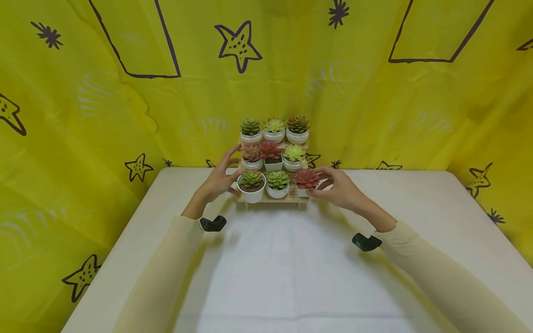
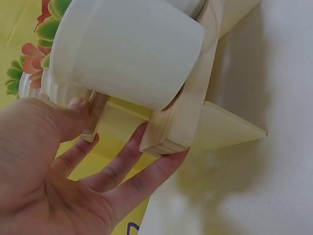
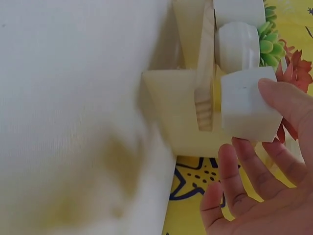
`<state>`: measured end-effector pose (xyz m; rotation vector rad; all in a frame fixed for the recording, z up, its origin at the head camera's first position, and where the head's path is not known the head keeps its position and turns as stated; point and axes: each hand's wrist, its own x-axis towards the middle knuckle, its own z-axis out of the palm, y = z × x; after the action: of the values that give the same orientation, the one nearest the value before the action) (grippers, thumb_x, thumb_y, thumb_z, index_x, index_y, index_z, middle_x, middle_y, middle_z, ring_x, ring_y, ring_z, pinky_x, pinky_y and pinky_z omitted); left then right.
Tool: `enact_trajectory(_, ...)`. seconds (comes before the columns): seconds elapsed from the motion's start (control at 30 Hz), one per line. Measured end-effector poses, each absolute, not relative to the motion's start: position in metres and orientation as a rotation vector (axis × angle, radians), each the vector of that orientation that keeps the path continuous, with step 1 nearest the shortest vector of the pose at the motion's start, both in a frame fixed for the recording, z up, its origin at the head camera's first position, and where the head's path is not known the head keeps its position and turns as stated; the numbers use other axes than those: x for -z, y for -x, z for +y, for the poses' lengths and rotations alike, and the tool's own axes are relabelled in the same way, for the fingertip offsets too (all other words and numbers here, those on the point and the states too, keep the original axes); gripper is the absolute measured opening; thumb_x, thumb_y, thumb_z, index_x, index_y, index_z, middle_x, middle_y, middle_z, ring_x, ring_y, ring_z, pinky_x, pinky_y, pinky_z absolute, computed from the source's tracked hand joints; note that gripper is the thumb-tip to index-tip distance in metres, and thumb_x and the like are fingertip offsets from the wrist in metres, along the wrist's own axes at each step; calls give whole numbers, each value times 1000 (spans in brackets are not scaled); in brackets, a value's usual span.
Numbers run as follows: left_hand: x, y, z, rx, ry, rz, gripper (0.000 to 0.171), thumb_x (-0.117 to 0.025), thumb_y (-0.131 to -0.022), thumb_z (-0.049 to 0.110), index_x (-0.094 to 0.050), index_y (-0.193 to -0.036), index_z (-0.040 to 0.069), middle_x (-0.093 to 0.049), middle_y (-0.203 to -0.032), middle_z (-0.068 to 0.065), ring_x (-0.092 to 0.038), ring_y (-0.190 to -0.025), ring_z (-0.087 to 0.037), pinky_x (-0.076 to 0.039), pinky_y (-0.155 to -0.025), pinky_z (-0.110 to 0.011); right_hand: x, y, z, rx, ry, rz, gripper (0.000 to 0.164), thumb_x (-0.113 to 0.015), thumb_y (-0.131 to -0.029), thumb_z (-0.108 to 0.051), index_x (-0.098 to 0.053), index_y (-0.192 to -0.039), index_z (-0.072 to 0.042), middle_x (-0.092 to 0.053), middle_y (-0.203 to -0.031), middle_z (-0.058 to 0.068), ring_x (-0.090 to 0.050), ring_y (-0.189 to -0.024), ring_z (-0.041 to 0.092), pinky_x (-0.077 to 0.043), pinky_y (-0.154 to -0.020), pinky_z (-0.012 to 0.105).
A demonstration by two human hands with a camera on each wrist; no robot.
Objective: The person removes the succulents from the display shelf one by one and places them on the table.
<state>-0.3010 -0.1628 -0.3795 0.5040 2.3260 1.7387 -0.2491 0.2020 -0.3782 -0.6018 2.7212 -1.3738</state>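
Observation:
A three-tier wooden plant stand (image 1: 293,199) bears potted succulents in white pots. My left hand (image 1: 214,184) is at its left side; in the left wrist view the thumb lies at the middle plank and fingertips touch the plank ends, beside a round white pot (image 2: 127,49). With thumb and fingers, my right hand (image 1: 342,189) pinches a squarish white pot (image 3: 248,105) holding a red succulent (image 1: 306,178), at the right end of the lowest tier. In the right wrist view a narrow gap shows between this pot and the plank (image 3: 205,83).
Other succulents fill the tiers, including a green one (image 1: 277,179) in the front middle and a dark one (image 1: 298,123) at top right. The stand is at the back of a white table (image 1: 291,268). Behind it hangs a yellow patterned cloth (image 1: 283,55).

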Motion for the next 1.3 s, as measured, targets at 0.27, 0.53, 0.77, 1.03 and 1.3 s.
enact_trajectory(0.27, 381, 300, -162, -1741, -516, 2341, 77, -53, -107, 5, -16, -163, 42, -31, -157, -21, -57, -122, -51, -62, -60, -50, 373, 250, 225, 1378, 637, 2712, 52, -83, -90, -19, -60, -135, -5, -64, -123, 12, -65, -101, 28, -55, -82, 28)
enact_trajectory(0.53, 381, 300, -162, -1748, -523, 2354, 78, -53, -107, 4, -16, -164, 42, -31, -158, -21, -57, -122, -51, -62, -58, -48, 362, 251, 245, 1340, 571, 2734, 56, -80, -92, -20, -56, -140, -3, -61, -131, 16, -64, -106, 31, -54, -82, 23)
enact_trajectory(0.77, 380, 298, -161, -1768, -493, 2345, 78, -53, -106, 2, -17, -164, 41, -30, -159, -20, -57, -122, -52, -62, -60, -50, 366, 260, 260, 1370, 505, 2715, 56, -79, -94, -21, -55, -141, -3, -59, -134, 16, -62, -109, 31, -52, -83, 20)
enact_trajectory(1.03, 381, 300, -160, -1785, -497, 2330, 78, -54, -106, 2, -19, -164, 41, -31, -158, -20, -58, -121, -53, -61, -60, -52, 380, 272, 269, 1401, 404, 2684, 66, -80, -93, -24, -49, -147, -3, -57, -137, 19, -62, -111, 34, -53, -79, 21)
enact_trajectory(1.3, 382, 301, -162, -1778, -491, 2328, 78, -54, -106, 2, -18, -164, 41, -31, -159, -20, -58, -120, -54, -62, -60, -51, 399, 286, 275, 1416, 311, 2637, 66, -79, -94, -19, -46, -148, -1, -56, -137, 24, -63, -112, 36, -57, -79, 30)
